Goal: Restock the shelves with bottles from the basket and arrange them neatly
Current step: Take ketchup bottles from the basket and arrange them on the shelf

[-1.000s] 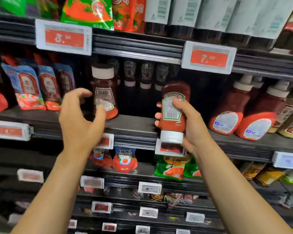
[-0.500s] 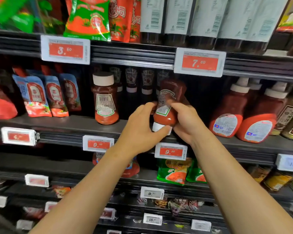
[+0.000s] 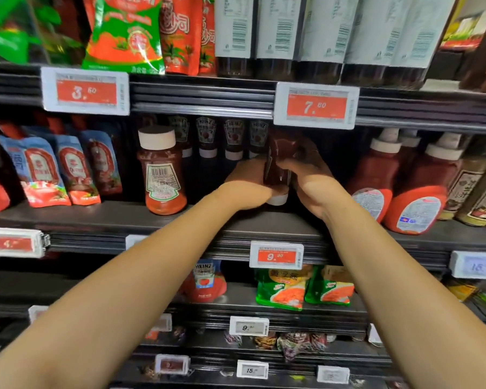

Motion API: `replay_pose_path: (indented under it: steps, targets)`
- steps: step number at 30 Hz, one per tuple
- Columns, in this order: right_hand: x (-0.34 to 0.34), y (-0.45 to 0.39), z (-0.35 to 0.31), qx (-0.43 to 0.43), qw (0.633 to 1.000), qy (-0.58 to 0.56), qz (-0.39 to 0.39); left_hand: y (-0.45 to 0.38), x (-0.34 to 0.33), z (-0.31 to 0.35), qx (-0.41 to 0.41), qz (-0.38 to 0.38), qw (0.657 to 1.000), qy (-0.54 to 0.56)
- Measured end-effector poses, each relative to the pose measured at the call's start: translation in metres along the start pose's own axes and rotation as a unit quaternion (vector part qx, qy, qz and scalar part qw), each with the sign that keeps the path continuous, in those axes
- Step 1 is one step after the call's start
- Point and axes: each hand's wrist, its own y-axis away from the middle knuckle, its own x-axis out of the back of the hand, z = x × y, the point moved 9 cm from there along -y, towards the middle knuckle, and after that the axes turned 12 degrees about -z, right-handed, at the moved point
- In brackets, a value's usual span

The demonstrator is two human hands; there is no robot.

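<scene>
A red ketchup bottle point(image 3: 278, 161) stands cap-down, white cap at the bottom, in the shaded middle of the dark shelf point(image 3: 264, 223). Both hands grip it: my left hand point(image 3: 249, 181) from the left, my right hand point(image 3: 312, 178) from the right. Behind it a row of the same inverted ketchup bottles point(image 3: 205, 136) lines the back of the shelf. Left of my hands another ketchup bottle point(image 3: 162, 172) stands with its white cap up and barcode label facing me. The basket is out of view.
Large red squeeze bottles point(image 3: 415, 189) stand to the right, blue and red sauce pouches point(image 3: 54, 169) to the left. Price tags point(image 3: 314, 105) hang on the shelf rails. Bottles and pouches fill the shelf above; green pouches point(image 3: 281, 287) sit on the shelf below.
My left hand came across from the upright bottle and joined my right hand on the inverted ketchup bottle. Both hands pushed it deeper into the shelf, turning its label away.
</scene>
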Motion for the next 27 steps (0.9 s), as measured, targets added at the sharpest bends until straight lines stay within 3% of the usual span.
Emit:
replay_pose_path:
  steps: [3,10,27]
  targets:
    - [0.01,-0.005,0.003,0.002,0.998,0.062,-0.01,-0.012,-0.001,-0.002,-0.031,-0.046,0.995,0.088]
    - [0.012,-0.008,0.017,-0.013,0.991,0.134,-0.001,-0.024,-0.009,-0.026,-0.047,-0.067,0.96,0.267]
    - [0.027,-0.019,0.018,-0.033,0.94,0.326,0.09,-0.034,-0.019,-0.038,-0.076,-0.058,0.945,0.313]
